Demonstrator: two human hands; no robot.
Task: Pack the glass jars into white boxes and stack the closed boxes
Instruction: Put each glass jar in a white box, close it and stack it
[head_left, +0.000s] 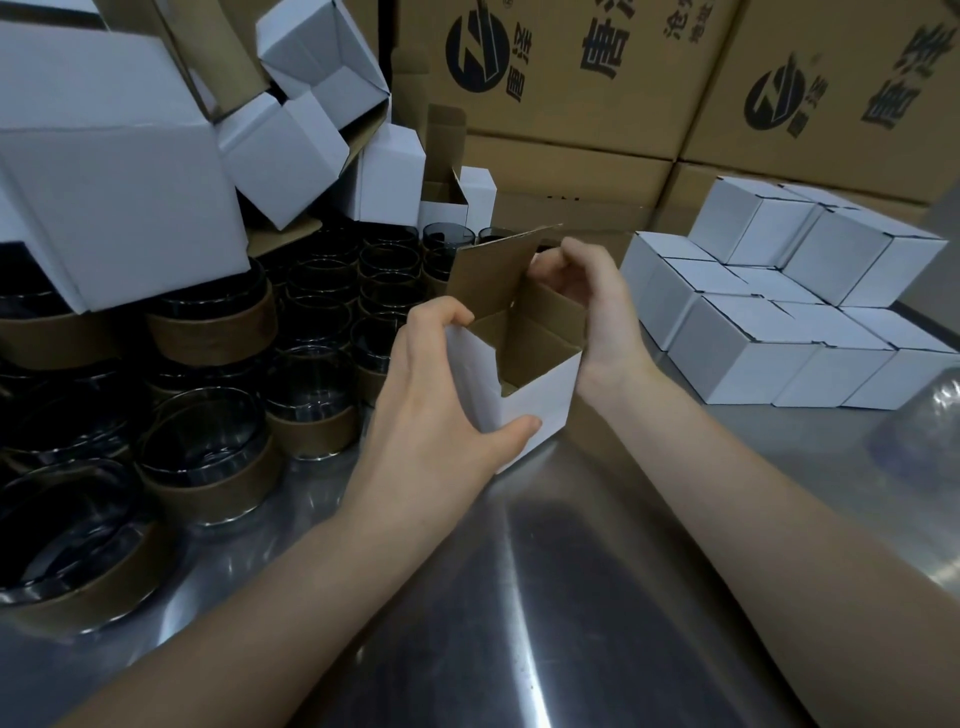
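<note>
An open white box (540, 400) with a brown inside stands on the steel table at the middle, its lid flap raised at the back. My left hand (441, 395) grips its left wall, thumb on the front face. My right hand (592, 301) holds the right side, fingers curled over a top flap. No jar shows inside the box. Several dark glass jars (202, 441) with brown paper bands crowd the left of the table. Closed white boxes (769, 322) are stacked in two layers at the right.
A pile of empty white boxes (119, 171) leans over the jars at the upper left. Large brown printed cartons (571, 78) form a wall behind. The steel table (545, 597) stretches toward me. A clear plastic object (930, 426) sits at the right edge.
</note>
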